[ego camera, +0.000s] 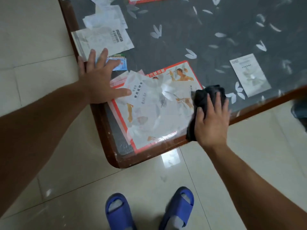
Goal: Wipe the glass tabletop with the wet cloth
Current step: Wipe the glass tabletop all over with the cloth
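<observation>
The glass worktop point(216, 52) was spread across the upper frame, most of it lying above and left of the dark cloth point(202, 95), which was bunched at the lower-right edge with its long axis pointing inward. The cloth was pressed down beneath the right hand point(211, 120), its grip spread and the fingers nearly straight. The left hand point(99, 80) was laid flat and empty at the left edge.
</observation>
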